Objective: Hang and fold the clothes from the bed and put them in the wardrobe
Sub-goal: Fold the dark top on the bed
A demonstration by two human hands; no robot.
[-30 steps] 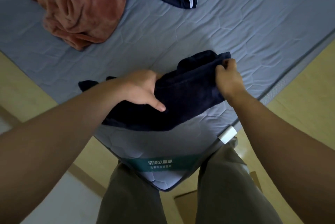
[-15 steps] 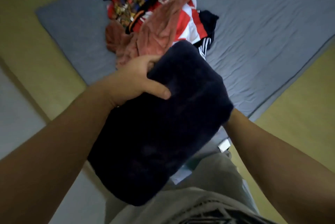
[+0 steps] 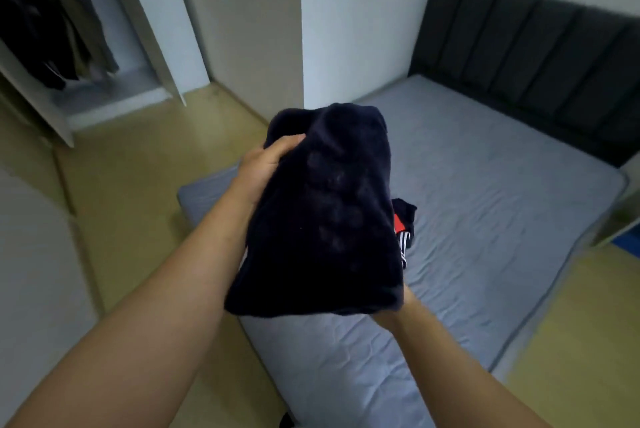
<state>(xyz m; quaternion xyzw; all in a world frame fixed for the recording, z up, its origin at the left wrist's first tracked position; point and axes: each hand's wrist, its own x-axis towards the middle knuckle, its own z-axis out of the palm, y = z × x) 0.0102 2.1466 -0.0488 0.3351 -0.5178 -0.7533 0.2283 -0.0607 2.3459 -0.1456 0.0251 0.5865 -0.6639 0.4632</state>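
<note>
Left hand (image 3: 265,168): your fingers curl round the folded dark garment (image 3: 325,220), centre frame.
Right hand (image 3: 393,316): beneath it; grip hidden.

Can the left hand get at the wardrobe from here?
Probably not yet: the left hand grips the folded dark garment over the bed, and a stretch of bare floor lies between it and the open wardrobe.

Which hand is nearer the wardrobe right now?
Left. The left hand grips the garment at its upper left edge, toward the wardrobe; the right hand is mostly hidden under its near end, farther away.
</note>
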